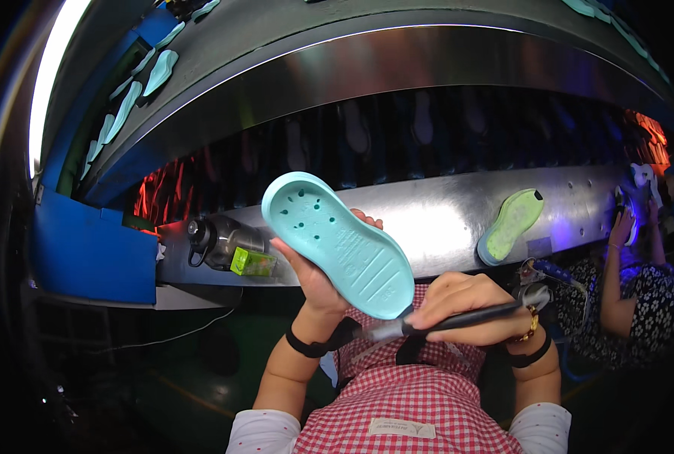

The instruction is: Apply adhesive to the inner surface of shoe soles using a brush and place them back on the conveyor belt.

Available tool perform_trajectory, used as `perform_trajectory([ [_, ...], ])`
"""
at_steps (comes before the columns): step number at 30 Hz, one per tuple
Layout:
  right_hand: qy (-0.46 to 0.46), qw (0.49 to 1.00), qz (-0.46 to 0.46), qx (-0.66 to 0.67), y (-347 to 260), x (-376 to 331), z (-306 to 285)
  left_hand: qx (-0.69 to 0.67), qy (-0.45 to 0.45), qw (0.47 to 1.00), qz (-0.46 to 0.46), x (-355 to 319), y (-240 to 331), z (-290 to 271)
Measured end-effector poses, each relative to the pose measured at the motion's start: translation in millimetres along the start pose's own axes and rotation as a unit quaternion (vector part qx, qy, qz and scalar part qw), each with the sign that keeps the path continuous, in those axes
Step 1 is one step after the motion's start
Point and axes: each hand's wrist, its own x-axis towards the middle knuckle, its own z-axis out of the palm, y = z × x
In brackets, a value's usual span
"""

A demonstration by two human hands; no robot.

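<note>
We take the long steel conveyor ledge [443, 216] as our landmark. In front of it, at centre, our left hand [314, 276] grips a turquoise moulded foam shoe sole [338, 244] from underneath and behind, fingers wrapped round its edge, the ribbed and dotted face turned toward us. The sole tilts, with its rounded end up and left against the ledge and its other end down and right.

Our right hand [465, 303] sits just below the ledge, right of the sole, closed round a slim dark pen-like tool with a silvery tip [428, 325]. The tool lies nearly level, its tip pointing left and touching or just short of the sole's lower end; we cannot tell which. Both wrists carry dark bands.

On the ledge, right of the sole, a pale green foam sole [511, 225] leans. On its left end lie a dark metal bottle [220, 242] and a small green box [251, 262]. At its far right another person's arm [617, 280] reaches up. A red checked apron [405, 393] fills the space below our hands.
</note>
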Motion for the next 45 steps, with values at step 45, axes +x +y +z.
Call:
perform_trajectory([
  [45,-0.069,0.997,-0.041,-0.017,-14,19,-26,-0.006,-0.018,0.953,-0.303,9,19,19],
])
